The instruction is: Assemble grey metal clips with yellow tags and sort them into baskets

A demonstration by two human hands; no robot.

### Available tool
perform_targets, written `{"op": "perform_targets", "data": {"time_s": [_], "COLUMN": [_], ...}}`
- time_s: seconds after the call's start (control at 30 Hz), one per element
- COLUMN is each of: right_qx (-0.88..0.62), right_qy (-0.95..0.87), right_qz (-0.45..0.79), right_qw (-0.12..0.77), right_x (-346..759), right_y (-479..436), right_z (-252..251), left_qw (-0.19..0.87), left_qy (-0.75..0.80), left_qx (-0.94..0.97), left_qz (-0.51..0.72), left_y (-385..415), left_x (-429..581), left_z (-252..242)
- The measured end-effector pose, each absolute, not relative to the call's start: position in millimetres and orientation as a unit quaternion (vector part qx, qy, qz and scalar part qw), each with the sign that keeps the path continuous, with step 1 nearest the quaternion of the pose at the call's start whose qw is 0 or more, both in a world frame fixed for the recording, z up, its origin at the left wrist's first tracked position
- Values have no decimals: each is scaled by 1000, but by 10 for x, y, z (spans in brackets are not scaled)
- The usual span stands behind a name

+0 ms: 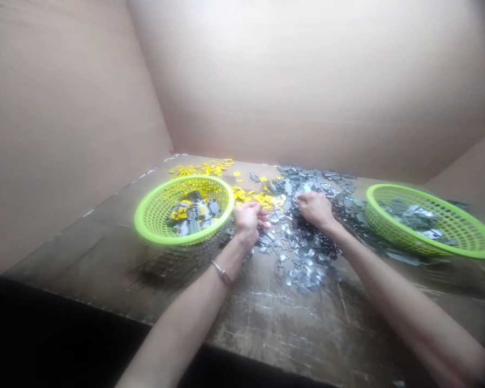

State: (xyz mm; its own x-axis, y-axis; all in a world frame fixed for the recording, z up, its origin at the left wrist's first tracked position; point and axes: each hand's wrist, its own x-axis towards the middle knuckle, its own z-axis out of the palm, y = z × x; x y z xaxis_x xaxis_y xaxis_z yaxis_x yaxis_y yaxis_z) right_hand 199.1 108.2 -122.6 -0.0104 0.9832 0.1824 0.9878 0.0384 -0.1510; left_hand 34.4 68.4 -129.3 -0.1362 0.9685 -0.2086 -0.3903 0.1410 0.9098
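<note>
My left hand (248,218) is curled over the near edge of a heap of small grey metal parts (303,242), its fingers bent around something too small to make out. A thin bracelet sits on that wrist. My right hand (316,209) rests on the same heap a little further back, fingers closed downward into the parts. Small yellow pieces (258,196) lie just behind my left hand. A green plastic basket (145,221) to the left holds mixed grey and yellow pieces.
A second green basket (461,245) with grey parts stands at the right. More yellow pieces (202,168) lie at the back left. Cardboard walls enclose the worn table (275,323) on three sides. A dark edge runs along the front.
</note>
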Motion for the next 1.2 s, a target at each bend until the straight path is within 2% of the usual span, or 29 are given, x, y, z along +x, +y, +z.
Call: {"op": "perform_targets", "data": {"time_s": [0.3,0.67,1.2], "right_qx": [-711,-738,-750], "right_qy": [-694,-673,-659], "right_qz": [-10,-13,-1], "right_qw": [113,54,66], "right_x": [2069,1783,1826], "right_y": [1163,1192,1180], "right_z": [-1202,-1282,-1296], "left_qw": [605,615,628], "left_qy": [475,474,478], "left_qx": [303,313,327], "left_qz": [562,547,521], "left_y": [654,637,640], "left_x": [372,385,408], "left_z": [-1286,-1291,-1345]}}
